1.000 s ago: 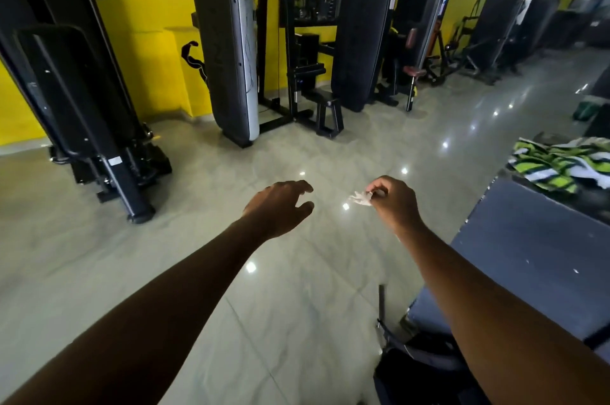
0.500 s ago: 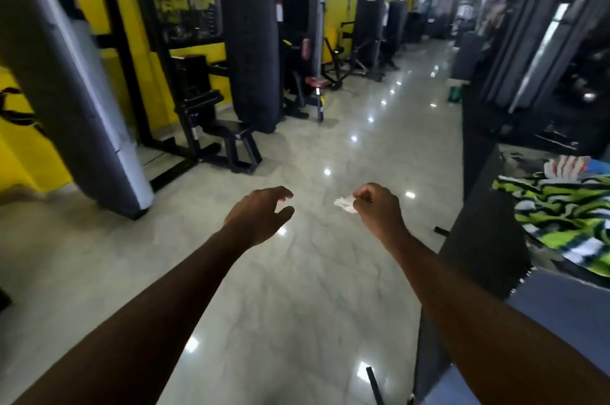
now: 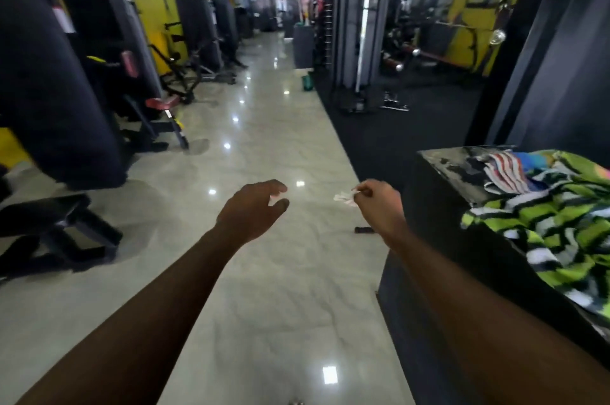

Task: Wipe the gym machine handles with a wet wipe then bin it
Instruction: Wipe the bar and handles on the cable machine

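Observation:
My right hand (image 3: 379, 206) is stretched out over the shiny tiled floor and pinches a small crumpled white wet wipe (image 3: 345, 198) that sticks out to the left of its fingers. My left hand (image 3: 252, 211) hovers beside it, fingers loosely curved and holding nothing. Black gym machines (image 3: 56, 97) stand in a row along the yellow wall on the left. A small green bin (image 3: 307, 82) stands far down the aisle at the edge of the dark mat.
A black counter (image 3: 439, 206) on the right carries a green, black and white striped cloth (image 3: 554, 216). A small dark object (image 3: 364, 230) lies on the floor by the counter. A tall dark pillar (image 3: 363, 14) and black floor mat lie ahead right.
The view has swung to the right, from the machines by the yellow wall to the long aisle. Both hands keep their pose, the right still pinching the wipe.

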